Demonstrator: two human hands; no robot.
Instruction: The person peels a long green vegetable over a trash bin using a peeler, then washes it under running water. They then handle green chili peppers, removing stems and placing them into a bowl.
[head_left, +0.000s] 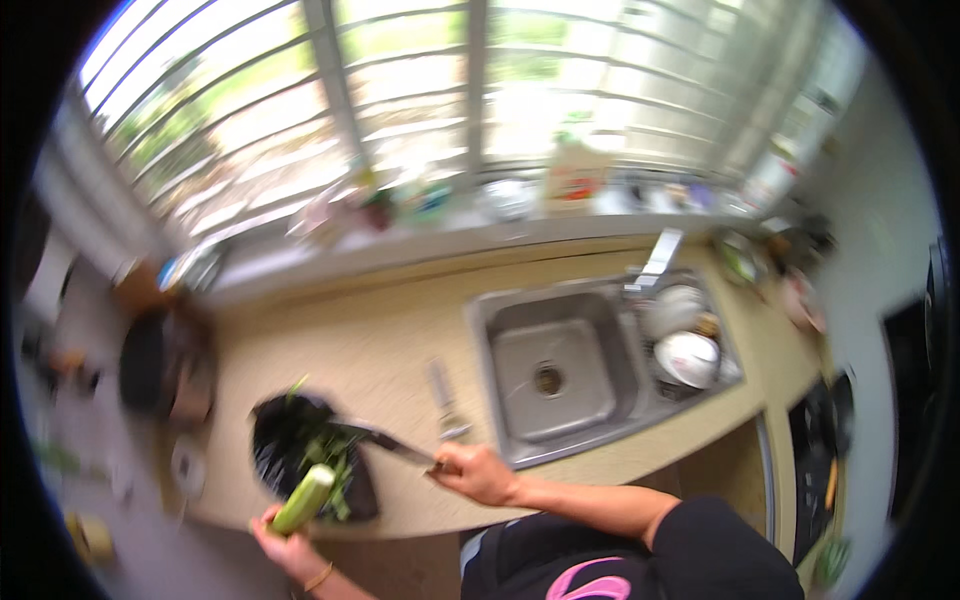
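My left hand [285, 545] is closed around a thick, light green vegetable stalk [305, 498] with a pale cut end, tilted up over the counter's front edge. Gripped by its handle in my right hand [480, 475] is a kitchen knife [395, 443], its dark blade pointing left. Just beyond the stalk, a black plastic bag [275, 445] lies spread on the counter. Green leaves and trimmings [335, 460] sit on the bag, and the knife's tip reaches above them. Right of the bag lies a slim grey-handled utensil [442, 395], too blurred to name.
A steel sink [487, 330] is set into the beige counter [340, 330] on the right. White bowls [687, 358] stand in its side section. A dark appliance [155, 360] occupies the left end. Bottles and small containers [510, 200] line the sill below the barred window.
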